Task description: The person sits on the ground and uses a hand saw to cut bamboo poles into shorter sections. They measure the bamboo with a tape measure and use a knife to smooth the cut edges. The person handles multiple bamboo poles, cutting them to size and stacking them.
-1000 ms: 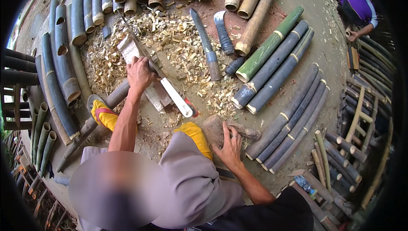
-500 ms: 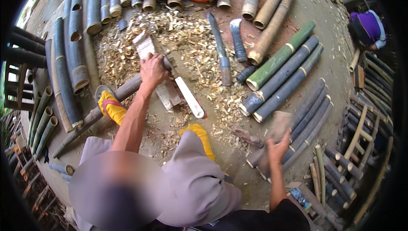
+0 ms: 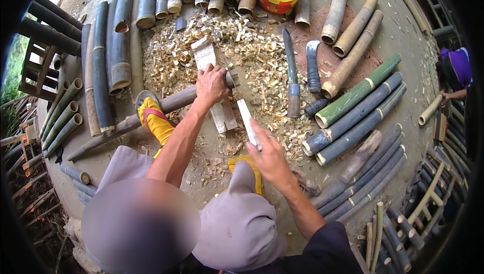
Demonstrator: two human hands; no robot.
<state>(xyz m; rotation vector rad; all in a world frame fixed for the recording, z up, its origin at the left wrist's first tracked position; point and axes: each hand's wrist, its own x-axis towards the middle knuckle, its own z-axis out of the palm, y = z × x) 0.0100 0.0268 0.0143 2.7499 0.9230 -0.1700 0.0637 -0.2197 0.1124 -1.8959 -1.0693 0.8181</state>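
The left hand (image 3: 212,86) is closed over the grey-brown bamboo pole (image 3: 176,101), near its upper right end, where the pole crosses the pale wooden board (image 3: 223,117). The right hand (image 3: 269,155) is at the lower end of the white handle (image 3: 248,124); whether its fingers are clamped cannot be told. Wood chips (image 3: 171,57) surround the board; the yellow-clad foot (image 3: 156,125) stands beside the pole.

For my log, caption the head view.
Left hand on a pole crossing a pale board, right hand at white saw handle, amid wood chips.
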